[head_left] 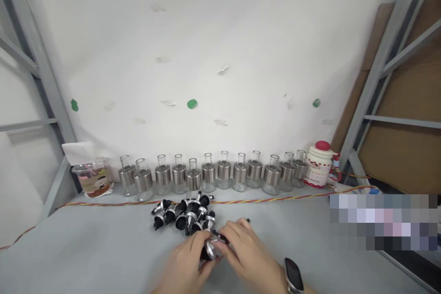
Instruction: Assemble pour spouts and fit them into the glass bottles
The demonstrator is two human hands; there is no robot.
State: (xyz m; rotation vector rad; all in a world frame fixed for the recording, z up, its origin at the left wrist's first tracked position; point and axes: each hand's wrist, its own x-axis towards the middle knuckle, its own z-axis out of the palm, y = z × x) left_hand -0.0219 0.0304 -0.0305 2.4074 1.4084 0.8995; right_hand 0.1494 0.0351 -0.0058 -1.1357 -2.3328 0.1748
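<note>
In front of me my left hand (193, 259) is closed round the wide end of a silver-and-black bottle pourer (211, 249). My right hand (243, 245) grips the same pourer by its black upper part, thumb and fingers pinched on it. Part of the pourer is hidden by my fingers. Just beyond my hands lies a loose heap of similar pourers (191, 215), silver with black plugs and levers. A small black tip (248, 220) shows behind my right hand; what it belongs to is hidden.
Several glass bottles (223, 172) with steel sleeves and no tops line the wall. Left of them stands a clear plastic cup (94, 181), to the right a cream jar with a red lid (316, 165). A twisted red-yellow cord (272, 200) crosses the grey table (86, 243).
</note>
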